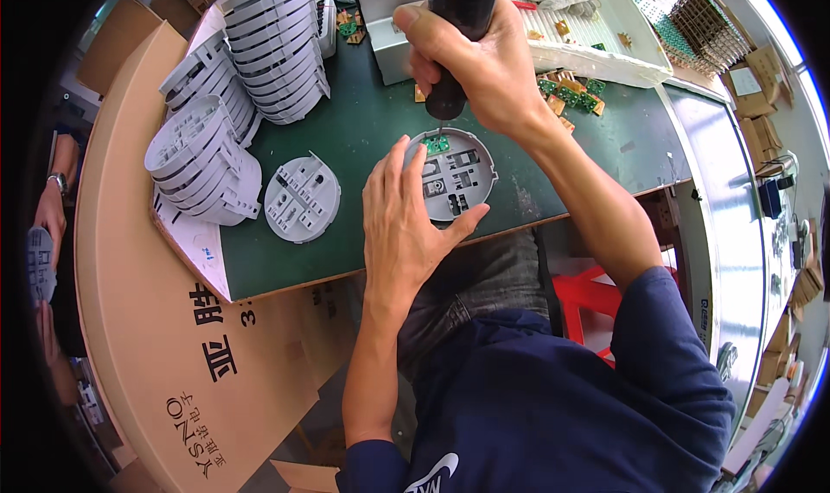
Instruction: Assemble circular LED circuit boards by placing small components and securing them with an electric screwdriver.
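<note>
A round grey plastic housing (441,187) lies on the green table in front of me, its compartments facing up. My left hand (398,208) steadies it, fingers along its left side and thumb at the lower right edge. In my right hand (497,74) is a black electric screwdriver (447,95), held upright. Its thin bit comes down at a small green circuit board (438,144) seated near the housing's top edge. Whether the bit touches a screw is too small to tell. To the left lies a similar round housing (303,197), apart from both hands.
Stacked grey housings (272,52) stand at the far left, with a lower stack (203,160) nearer. Small circuit boards (575,91) lie beside a white tray (622,61). Behind the screwdriver sits a pale metal box (389,48). A large cardboard sheet (268,346) borders the table; another person's hand (52,212) shows far left.
</note>
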### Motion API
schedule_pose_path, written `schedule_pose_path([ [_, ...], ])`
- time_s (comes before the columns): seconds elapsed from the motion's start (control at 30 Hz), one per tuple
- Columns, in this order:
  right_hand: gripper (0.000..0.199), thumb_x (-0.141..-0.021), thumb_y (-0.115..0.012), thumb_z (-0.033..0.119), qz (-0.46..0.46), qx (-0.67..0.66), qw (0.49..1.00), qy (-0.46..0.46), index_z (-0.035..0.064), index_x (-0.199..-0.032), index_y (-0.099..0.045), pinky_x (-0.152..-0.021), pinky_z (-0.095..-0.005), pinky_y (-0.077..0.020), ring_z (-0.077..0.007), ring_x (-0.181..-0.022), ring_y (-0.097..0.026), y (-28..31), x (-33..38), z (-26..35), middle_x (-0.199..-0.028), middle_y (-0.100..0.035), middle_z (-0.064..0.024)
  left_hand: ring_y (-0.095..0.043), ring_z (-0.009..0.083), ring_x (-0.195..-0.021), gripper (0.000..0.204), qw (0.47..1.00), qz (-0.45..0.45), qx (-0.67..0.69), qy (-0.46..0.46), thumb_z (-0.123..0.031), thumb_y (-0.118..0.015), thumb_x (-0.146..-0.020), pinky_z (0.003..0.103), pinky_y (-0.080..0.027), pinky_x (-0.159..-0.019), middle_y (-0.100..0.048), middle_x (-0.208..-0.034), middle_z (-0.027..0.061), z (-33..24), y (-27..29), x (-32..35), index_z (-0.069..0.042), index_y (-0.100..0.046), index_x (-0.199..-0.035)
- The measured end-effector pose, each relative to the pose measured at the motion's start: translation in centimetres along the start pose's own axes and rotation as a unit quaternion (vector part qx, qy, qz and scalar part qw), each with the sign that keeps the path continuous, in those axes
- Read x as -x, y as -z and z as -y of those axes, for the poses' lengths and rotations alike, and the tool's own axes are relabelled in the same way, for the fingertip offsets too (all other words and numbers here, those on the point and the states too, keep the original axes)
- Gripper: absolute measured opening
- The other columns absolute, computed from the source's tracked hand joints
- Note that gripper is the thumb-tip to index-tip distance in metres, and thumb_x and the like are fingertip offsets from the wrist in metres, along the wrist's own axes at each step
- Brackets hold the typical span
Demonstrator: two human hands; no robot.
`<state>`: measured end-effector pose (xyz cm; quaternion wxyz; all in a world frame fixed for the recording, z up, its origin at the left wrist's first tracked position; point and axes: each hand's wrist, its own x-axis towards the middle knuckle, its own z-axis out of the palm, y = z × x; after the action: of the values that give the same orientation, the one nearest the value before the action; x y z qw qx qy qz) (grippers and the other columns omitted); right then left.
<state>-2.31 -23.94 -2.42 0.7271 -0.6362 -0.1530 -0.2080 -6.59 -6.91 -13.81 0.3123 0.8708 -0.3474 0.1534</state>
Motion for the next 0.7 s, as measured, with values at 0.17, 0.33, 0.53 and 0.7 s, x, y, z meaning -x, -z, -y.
schedule_pose_path([
  [0.17,0.049,-0.097,-0.072,0.016,-0.009,-0.006,1.000,-0.002,-0.0019,-0.138,-0.051,-0.050,-0.0253,-0.0441,-0.0078,-0.055,-0.054,-0.5,0.1,0.2,-0.072,-0.059,-0.0006,-0.049,0.0390,-0.134,0.090,1.000,0.001,0.002,0.003,-0.058,-0.081,-0.080,0.051,-0.040,-0.112,-0.049,-0.149,0.0197,0.1,0.0,0.1,0.000,-0.050,-0.141],
  [0.33,0.041,-0.097,-0.074,0.018,0.009,0.004,1.000,-0.008,-0.0003,-0.128,-0.053,-0.050,-0.0250,-0.0432,-0.0078,-0.055,-0.054,-0.1,0.1,-0.8,-0.071,-0.059,-0.0005,-0.049,0.0390,-0.134,0.090,1.000,-0.001,0.001,0.001,-0.058,-0.082,-0.079,0.051,-0.040,-0.112,-0.049,-0.149,0.0201,0.1,0.0,0.1,0.000,-0.050,-0.141],
  [0.53,0.034,-0.094,-0.078,0.027,0.054,0.048,0.995,-0.073,0.0029,-0.107,-0.058,-0.048,-0.0250,-0.0402,-0.0075,-0.051,-0.053,-0.5,-0.2,0.5,-0.064,-0.057,0.0000,-0.050,0.0391,-0.133,0.090,1.000,-0.006,0.005,-0.002,-0.057,-0.083,-0.079,0.051,-0.040,-0.111,-0.050,-0.149,0.0200,0.3,-0.1,0.1,-0.001,-0.051,-0.141],
  [0.7,0.034,-0.093,-0.078,0.029,0.083,0.079,0.991,-0.066,0.0036,-0.100,-0.057,-0.048,-0.0252,-0.0406,-0.0076,-0.051,-0.052,0.1,-0.1,-0.3,-0.063,-0.056,0.0004,-0.051,0.0397,-0.131,0.088,1.000,-0.012,0.001,-0.006,-0.055,-0.083,-0.079,0.051,-0.042,-0.110,-0.052,-0.147,0.0199,0.1,-0.1,-0.1,-0.001,-0.051,-0.140],
])
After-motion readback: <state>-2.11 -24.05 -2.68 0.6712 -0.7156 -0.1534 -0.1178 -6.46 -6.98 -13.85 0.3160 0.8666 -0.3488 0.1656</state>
